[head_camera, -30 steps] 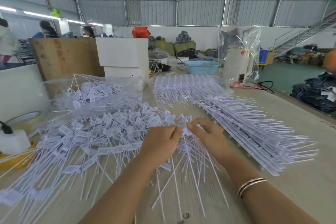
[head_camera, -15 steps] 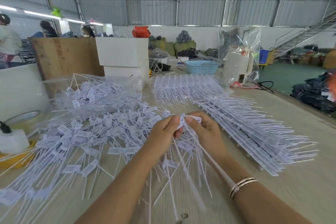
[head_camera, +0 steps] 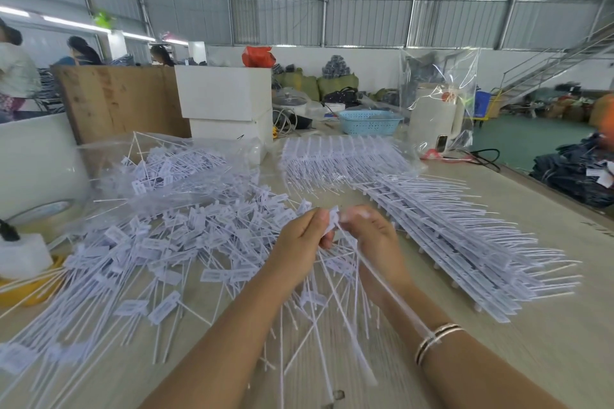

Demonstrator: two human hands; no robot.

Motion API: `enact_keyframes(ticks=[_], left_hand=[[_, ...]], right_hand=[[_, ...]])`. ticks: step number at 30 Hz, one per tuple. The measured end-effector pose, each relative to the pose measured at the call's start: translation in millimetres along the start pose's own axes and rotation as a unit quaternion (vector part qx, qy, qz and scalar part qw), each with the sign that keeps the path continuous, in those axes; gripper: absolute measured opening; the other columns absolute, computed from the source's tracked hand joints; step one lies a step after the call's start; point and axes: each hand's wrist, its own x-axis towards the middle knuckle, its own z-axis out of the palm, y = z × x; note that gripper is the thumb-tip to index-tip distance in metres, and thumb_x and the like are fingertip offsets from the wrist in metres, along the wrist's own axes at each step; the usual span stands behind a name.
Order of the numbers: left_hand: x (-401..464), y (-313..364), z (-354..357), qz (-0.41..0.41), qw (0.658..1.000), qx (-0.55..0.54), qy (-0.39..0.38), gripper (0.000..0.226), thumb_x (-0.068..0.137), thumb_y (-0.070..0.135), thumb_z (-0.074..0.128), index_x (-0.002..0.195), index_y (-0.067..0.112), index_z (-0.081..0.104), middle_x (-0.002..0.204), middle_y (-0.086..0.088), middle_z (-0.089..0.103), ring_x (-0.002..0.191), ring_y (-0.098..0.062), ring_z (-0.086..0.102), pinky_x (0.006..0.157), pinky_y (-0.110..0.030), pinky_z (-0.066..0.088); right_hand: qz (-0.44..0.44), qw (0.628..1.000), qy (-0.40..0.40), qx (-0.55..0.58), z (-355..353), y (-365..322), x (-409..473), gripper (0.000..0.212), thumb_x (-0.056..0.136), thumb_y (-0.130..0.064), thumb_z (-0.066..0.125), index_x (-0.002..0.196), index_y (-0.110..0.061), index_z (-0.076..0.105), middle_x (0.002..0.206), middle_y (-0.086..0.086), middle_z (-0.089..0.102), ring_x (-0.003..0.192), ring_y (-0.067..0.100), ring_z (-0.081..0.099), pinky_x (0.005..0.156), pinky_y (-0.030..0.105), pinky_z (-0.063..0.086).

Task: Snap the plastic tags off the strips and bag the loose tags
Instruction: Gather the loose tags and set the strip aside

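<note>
— Left hand [head_camera: 299, 242]?
— Raised just above the bench [head_camera: 548, 325], near its middle. Grip closed: fingers curled, pinching a white tag [head_camera: 332, 221] by its flat head.

— And the right hand [head_camera: 377, 237]?
— Close beside the left, nearly touching. Grip likewise closed, fingertips pinching the same tag or the piece joined to it; could not tell exactly where one ended. A thin white stem [head_camera: 392, 285] trailing down from there across the right forearm to the bracelets [head_camera: 435, 339] at the wrist. Blurred, so hard to read further.

— Loose tags?
— Spread in a wide heap [head_camera: 172, 249] over the left and middle of the bench, under and left of the hands, flat heads and long stems lying every way.

— Bagged ones?
— In a clear plastic bag [head_camera: 166, 173] lying on the bench behind the heap, well filled with tags.

— Unbroken strips?
— Stacked in a long row [head_camera: 465, 242] right of the hands, running away diagonally, stems fanned out to the right. More of them [head_camera: 345, 159] farther back, partly under clear plastic.

— Anything else on the bench?
— White boxes [head_camera: 226, 100] stacked at the back, a blue basket [head_camera: 368, 123] beyond the strips, a white kettle [head_camera: 435, 123] inside a clear bag. A roll of tape [head_camera: 46, 209] at the far left edge.
</note>
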Motion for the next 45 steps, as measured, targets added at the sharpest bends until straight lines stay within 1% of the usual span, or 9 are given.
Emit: enact_keyframes(ticks=[4,7,12,16,19,25,32,40,45], left_hand=[[4,-4,-10,-0.011,0.998,-0.043,0.04,0.041,0.101,0.033,0.035,0.067,0.018,0.051,0.057,0.015,0.057,0.058,0.004,0.053,0.058,-0.001,0.037],[4,-7,-13,-0.007,0.999,-0.035,0.04,0.042,0.1,0.032,0.037,0.064,0.021,0.054,0.054,0.013,0.053,0.053,0.0,0.048,0.058,-0.008,0.04],[-3,-10,-7,0.033,0.992,0.12,-0.029,0.031,0.101,0.03,0.035,0.072,0.033,0.046,0.066,-0.009,0.051,0.052,-0.011,0.04,0.054,-0.022,0.033],[-1,-11,-6,0.03,0.985,0.168,-0.037,0.018,0.098,0.014,0.036,0.102,0.03,0.043,0.076,-0.012,0.06,0.048,-0.009,0.039,0.048,-0.024,0.033],[-3,-10,-3,0.057,0.981,0.181,-0.044,0.018,0.098,0.011,0.039,0.108,0.027,0.039,0.081,0.007,0.054,0.052,0.004,0.047,0.052,-0.013,0.035],[-1,-11,-16,0.072,0.942,0.328,0.007,0.023,0.099,0.031,0.037,0.079,0.026,0.048,0.077,0.011,0.052,0.066,-0.009,0.054,0.064,-0.03,0.038],[1,-18,-13,0.042,0.96,0.274,-0.041,0.039,0.098,0.035,0.041,0.067,0.013,0.052,0.055,-0.003,0.049,0.046,-0.009,0.039,0.051,-0.026,0.032],[5,-15,-9,-0.023,0.997,0.079,-0.014,0.034,0.1,0.031,0.039,0.08,0.014,0.061,0.064,0.009,0.054,0.057,0.004,0.051,0.059,-0.015,0.04],[6,-14,-18,-0.04,0.998,0.0,0.038,0.038,0.1,0.033,0.037,0.066,0.02,0.048,0.053,0.018,0.05,0.052,0.004,0.046,0.056,-0.006,0.037]], right_hand=[[-0.004,0.991,0.133,-0.023,-21,-9,11,0.016,0.095,-0.021,0.051,0.081,-0.015,0.056,0.058,0.002,0.066,0.072,0.014,0.068,0.097,0.039,0.034],[0.034,0.977,0.115,-0.175,-30,-3,13,0.017,0.096,-0.034,0.048,0.095,-0.024,0.063,0.09,-0.009,0.072,0.088,0.001,0.063,0.083,0.032,0.039],[0.046,0.872,0.07,-0.482,-32,4,17,0.041,0.101,-0.038,0.035,0.142,-0.033,0.039,0.151,-0.002,0.034,0.142,0.019,0.022,0.115,0.05,0.016],[-0.007,0.922,0.012,-0.387,-10,-3,0,0.026,0.098,-0.045,0.04,0.09,-0.04,0.065,0.102,-0.014,0.064,0.11,0.01,0.052,0.106,0.048,0.029],[0.004,0.91,-0.046,-0.413,-3,-1,-7,0.031,0.09,-0.052,0.051,0.066,-0.034,0.058,0.067,-0.009,0.056,0.075,0.009,0.054,0.099,0.055,0.034],[0.002,0.959,-0.038,-0.282,-14,-4,-6,0.024,0.091,-0.025,0.061,0.071,-0.012,0.057,0.072,0.002,0.051,0.073,0.016,0.049,0.082,0.041,0.04],[0.037,0.955,-0.131,-0.264,-15,-8,-7,0.022,0.089,-0.022,0.065,0.069,-0.012,0.062,0.066,-0.004,0.057,0.07,0.013,0.054,0.075,0.028,0.042],[-0.049,0.977,-0.069,-0.195,0,-5,-13,0.016,0.09,-0.01,0.062,0.074,-0.013,0.064,0.066,-0.01,0.062,0.067,0.005,0.058,0.067,0.012,0.045],[-0.051,0.989,0.087,-0.104,-11,-8,-2,0.019,0.093,-0.019,0.056,0.075,-0.016,0.059,0.064,-0.009,0.057,0.065,0.003,0.055,0.075,0.02,0.042]])
